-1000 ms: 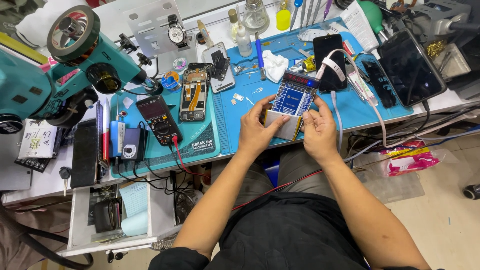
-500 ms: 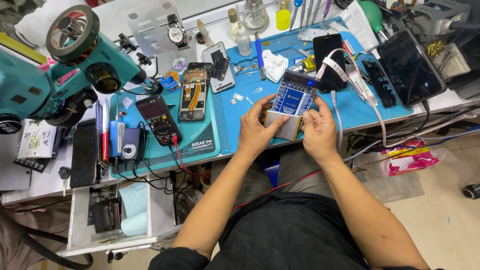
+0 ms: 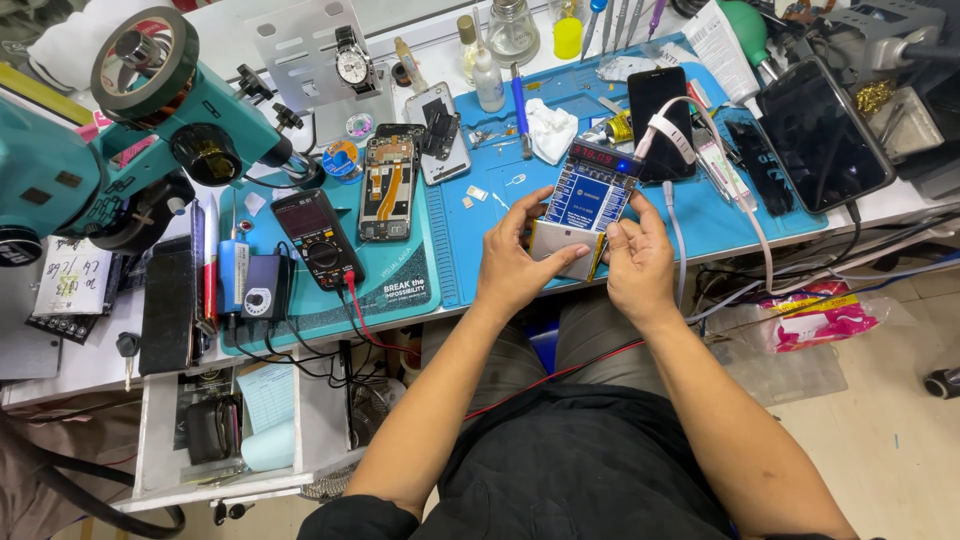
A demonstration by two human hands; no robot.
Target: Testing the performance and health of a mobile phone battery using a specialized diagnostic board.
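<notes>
1. Left hand (image 3: 512,262) grips the flat silver rectangular battery (image 3: 560,244) by its left edge.
2. Right hand (image 3: 637,262) pinches its right edge.
3. Battery sits just below the blue rectangular tester board (image 3: 590,192), over the blue work mat (image 3: 700,215).

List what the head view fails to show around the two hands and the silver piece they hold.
- Silver piece: its edges are covered by the left hand and right hand.
- Blue tester board: markings too small.
- Microscope: cut off by the left edge.
</notes>
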